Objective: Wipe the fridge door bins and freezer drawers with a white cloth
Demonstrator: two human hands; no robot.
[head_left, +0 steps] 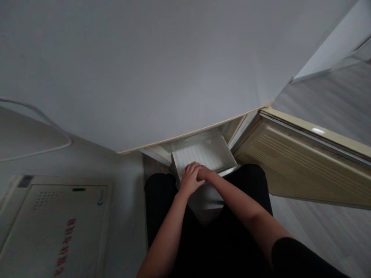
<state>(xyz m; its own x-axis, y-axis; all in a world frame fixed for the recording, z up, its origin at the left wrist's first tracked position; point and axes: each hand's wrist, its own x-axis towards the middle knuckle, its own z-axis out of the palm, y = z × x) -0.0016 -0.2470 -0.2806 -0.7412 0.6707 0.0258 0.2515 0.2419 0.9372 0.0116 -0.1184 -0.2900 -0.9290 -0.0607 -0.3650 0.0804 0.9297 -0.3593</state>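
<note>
My left hand [191, 178] lies across my right hand [203, 173], its fingers curled over it and its thumb apart. The fingers of my right hand are mostly hidden beneath. Both hands meet above the near left part of a pale drawer [204, 148], which is pulled out of a low compartment between my knees. Ribbed lines run along the drawer's bottom. Whether my hands touch its front rim, I cannot tell.
A cream refrigerator-type door [307, 158] stands swung out on the right. Above the drawer is a broad white cabinet surface [174, 69]. To the left are a wall box [55, 227] with red lettering and a white cable [55, 125]. Grey wood-look floor [327, 100] lies right.
</note>
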